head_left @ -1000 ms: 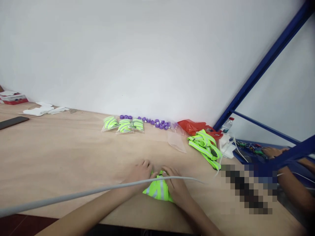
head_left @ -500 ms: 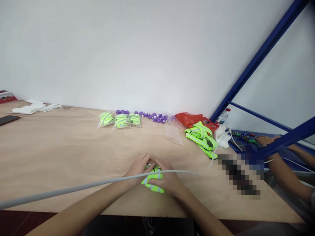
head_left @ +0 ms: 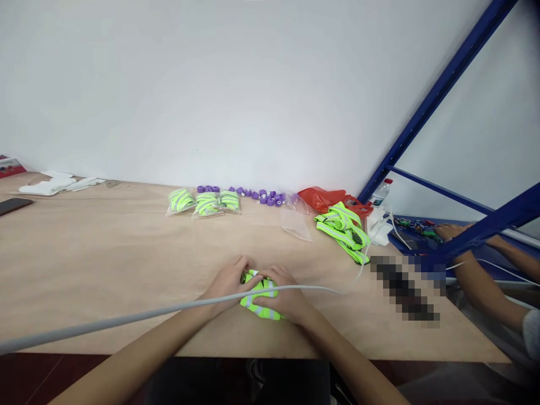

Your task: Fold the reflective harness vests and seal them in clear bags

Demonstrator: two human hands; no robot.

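Note:
Both my hands rest on a small folded neon-yellow reflective strap bundle (head_left: pixel 258 297) near the front edge of the wooden table (head_left: pixel 105 264). My left hand (head_left: pixel 228 281) curls over its left side, fingers closed on the fabric. My right hand (head_left: pixel 284 295) grips the bundle's right side, fingers wrapped round it. A grey cable (head_left: pixel 126 322) crosses in front of my forearms.
Three bagged neon bundles (head_left: pixel 205 201) and several purple pieces (head_left: pixel 261 196) lie by the white wall. An empty clear bag (head_left: pixel 296 230), loose neon straps (head_left: pixel 343 229), a red bag (head_left: pixel 320 198), a bottle (head_left: pixel 379 193) and blue frame bars (head_left: pixel 439 95) stand right. Another person's arms (head_left: pixel 476 275) work at far right.
My hands have drawn closer together over the bundle and folded it smaller. The view has shifted slightly, and the other person's arms have moved a little.

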